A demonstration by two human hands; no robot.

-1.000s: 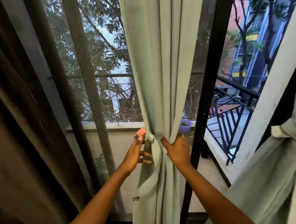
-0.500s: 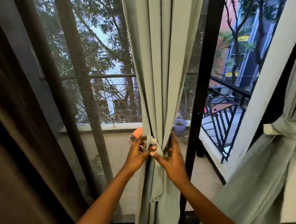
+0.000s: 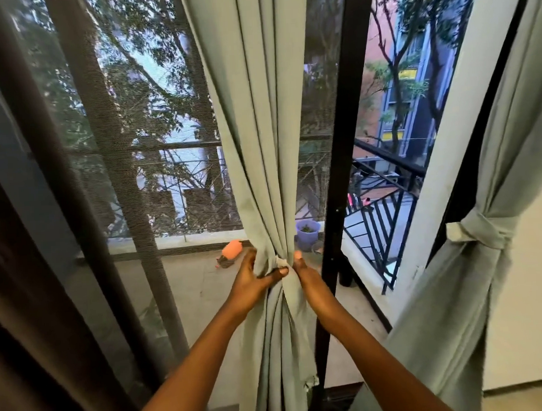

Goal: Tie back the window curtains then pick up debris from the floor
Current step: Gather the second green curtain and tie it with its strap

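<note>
A pale green curtain (image 3: pixel 259 118) hangs in front of the window, gathered into a narrow waist. My left hand (image 3: pixel 251 280) grips the bunched cloth from the left, thumb laid across the fabric tie (image 3: pixel 282 266). My right hand (image 3: pixel 308 278) grips the tie and cloth from the right, thumb up. A loose end of the tie hangs down below the hands. A second pale green curtain (image 3: pixel 475 289) at the right is held by a knotted tie (image 3: pixel 481 233). No debris shows on the floor.
A dark brown curtain (image 3: pixel 27 312) fills the left edge. Behind the glass and mesh screen are a black door frame (image 3: pixel 343 170), a balcony railing (image 3: pixel 387 224), a purple plant pot (image 3: pixel 309 233) and an orange object (image 3: pixel 231 250). A white wall (image 3: pixel 532 301) is at right.
Both hands have closed in on the curtain's waist; the left hand, open beside it a second ago, now grips the cloth, and the gather is tighter.
</note>
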